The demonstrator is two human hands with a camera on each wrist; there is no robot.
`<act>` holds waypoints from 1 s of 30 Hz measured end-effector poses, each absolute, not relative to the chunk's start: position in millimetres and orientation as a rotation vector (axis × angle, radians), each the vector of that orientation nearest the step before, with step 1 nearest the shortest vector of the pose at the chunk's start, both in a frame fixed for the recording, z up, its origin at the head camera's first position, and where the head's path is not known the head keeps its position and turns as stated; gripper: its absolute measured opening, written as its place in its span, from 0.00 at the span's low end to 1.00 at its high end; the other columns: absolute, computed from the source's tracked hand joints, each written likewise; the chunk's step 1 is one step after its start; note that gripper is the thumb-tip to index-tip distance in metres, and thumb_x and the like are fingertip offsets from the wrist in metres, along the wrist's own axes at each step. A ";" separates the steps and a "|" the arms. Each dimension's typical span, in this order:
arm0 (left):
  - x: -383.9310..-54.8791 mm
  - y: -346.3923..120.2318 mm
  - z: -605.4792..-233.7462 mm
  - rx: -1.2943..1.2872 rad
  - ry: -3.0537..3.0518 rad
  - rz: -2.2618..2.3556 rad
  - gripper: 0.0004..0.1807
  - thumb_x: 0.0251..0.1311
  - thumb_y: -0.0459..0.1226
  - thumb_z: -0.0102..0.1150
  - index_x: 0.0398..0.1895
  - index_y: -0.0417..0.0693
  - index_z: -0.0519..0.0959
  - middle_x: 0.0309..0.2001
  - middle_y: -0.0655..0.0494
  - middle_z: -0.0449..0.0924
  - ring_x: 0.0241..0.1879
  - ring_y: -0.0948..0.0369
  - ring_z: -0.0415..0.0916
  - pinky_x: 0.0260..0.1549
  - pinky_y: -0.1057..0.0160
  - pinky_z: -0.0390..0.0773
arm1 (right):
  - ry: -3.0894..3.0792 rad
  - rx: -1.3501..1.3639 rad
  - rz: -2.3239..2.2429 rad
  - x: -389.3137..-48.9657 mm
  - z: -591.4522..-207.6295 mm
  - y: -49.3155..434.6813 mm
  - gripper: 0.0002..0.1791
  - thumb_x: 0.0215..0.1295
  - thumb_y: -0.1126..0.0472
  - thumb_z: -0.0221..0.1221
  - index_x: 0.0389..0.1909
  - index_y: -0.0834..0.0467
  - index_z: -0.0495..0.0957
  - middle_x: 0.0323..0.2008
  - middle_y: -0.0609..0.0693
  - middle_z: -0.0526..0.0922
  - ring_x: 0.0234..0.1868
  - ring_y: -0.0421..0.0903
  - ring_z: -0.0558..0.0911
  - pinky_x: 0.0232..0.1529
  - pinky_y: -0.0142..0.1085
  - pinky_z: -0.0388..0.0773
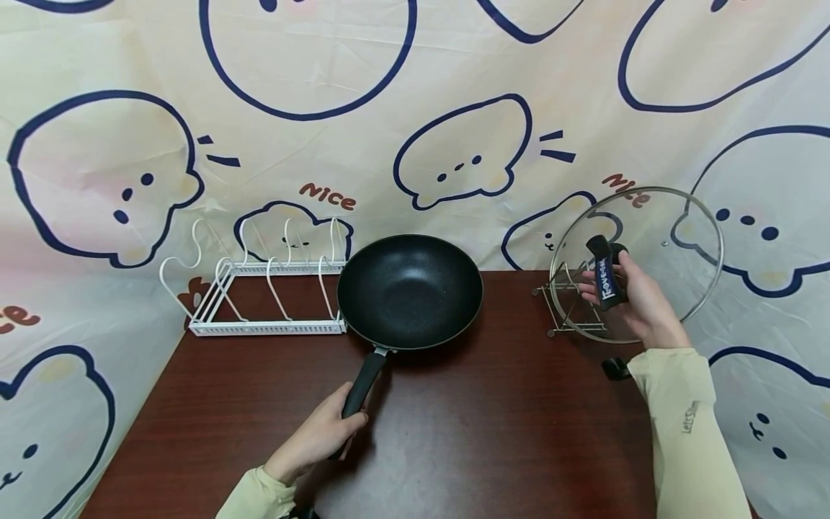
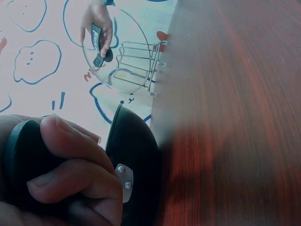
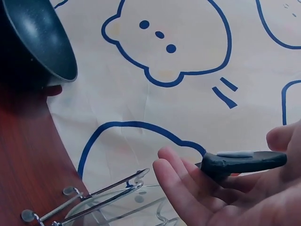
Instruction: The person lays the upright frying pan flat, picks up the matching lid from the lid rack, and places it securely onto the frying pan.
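In the head view a black wok point(image 1: 410, 292) tilts its inside toward me at the table's middle, beside the white rack. My left hand point(image 1: 320, 436) grips its black handle point(image 1: 364, 386), fingers curled round it in the left wrist view. Whether the wok's base touches the table cannot be told. To the right, a round glass lid point(image 1: 674, 223) stands on edge at a small metal wire rack point(image 1: 551, 313). My right hand point(image 1: 648, 306) is at the lid's black handle point(image 1: 606, 274). Its fingers point(image 3: 181, 188) extend loosely beside and under the handle, thumb apart from it.
A white rack point(image 1: 269, 328) with upright curved dividers stands at the back left. The brown table point(image 1: 493, 432) ends at the back against a cartoon-printed cloth point(image 1: 363, 158). A small black object point(image 1: 614, 369) shows by the right sleeve.
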State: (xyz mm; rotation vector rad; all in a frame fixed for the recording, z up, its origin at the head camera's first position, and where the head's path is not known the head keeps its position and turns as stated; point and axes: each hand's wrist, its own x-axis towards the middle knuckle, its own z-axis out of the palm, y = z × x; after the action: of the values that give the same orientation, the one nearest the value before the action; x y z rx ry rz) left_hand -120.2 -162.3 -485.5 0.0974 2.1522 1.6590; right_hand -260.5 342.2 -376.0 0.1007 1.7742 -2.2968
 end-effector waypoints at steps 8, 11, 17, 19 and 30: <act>-120.1 -162.5 -486.0 0.108 2.151 1.657 0.11 0.69 0.30 0.53 0.49 0.33 0.66 0.18 0.53 0.70 0.10 0.60 0.67 0.11 0.65 0.70 | 1.609 0.141 -2.345 -265.5 -373.7 345.9 0.38 0.79 0.36 0.44 0.75 0.58 0.51 0.44 0.52 0.90 0.49 0.49 0.89 0.56 0.42 0.85; -120.2 -162.5 -486.2 0.109 2.150 1.656 0.11 0.69 0.30 0.53 0.49 0.33 0.66 0.18 0.53 0.70 0.10 0.60 0.67 0.11 0.65 0.70 | 1.561 0.143 -2.353 -267.9 -373.8 346.8 0.31 0.78 0.36 0.44 0.67 0.55 0.58 0.45 0.53 0.90 0.49 0.49 0.89 0.56 0.42 0.85; -120.3 -163.2 -486.9 0.118 2.152 1.659 0.11 0.69 0.29 0.53 0.49 0.34 0.66 0.17 0.53 0.70 0.10 0.60 0.67 0.10 0.65 0.70 | 1.527 0.150 -2.338 -273.8 -374.0 346.1 0.35 0.80 0.37 0.41 0.74 0.55 0.51 0.45 0.54 0.90 0.50 0.49 0.89 0.57 0.42 0.85; -120.2 -163.4 -487.2 0.119 2.154 1.660 0.11 0.69 0.29 0.53 0.49 0.33 0.66 0.17 0.53 0.70 0.10 0.60 0.67 0.10 0.65 0.70 | 1.538 0.164 -2.326 -275.6 -373.9 345.7 0.37 0.80 0.37 0.39 0.77 0.57 0.48 0.45 0.54 0.90 0.50 0.48 0.89 0.57 0.41 0.85; -120.3 -163.3 -487.2 0.098 2.145 1.666 0.10 0.69 0.30 0.53 0.49 0.36 0.67 0.19 0.51 0.70 0.11 0.59 0.67 0.11 0.65 0.71 | 1.491 0.187 -2.349 -282.0 -374.9 344.6 0.29 0.81 0.37 0.37 0.61 0.58 0.57 0.44 0.57 0.89 0.47 0.50 0.89 0.55 0.42 0.86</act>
State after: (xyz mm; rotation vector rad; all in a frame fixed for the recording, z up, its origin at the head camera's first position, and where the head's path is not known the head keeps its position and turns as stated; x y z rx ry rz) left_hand -120.3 -163.3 -487.2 0.0981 2.1447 1.6658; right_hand -282.0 344.6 -374.9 0.1866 1.4906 -2.3495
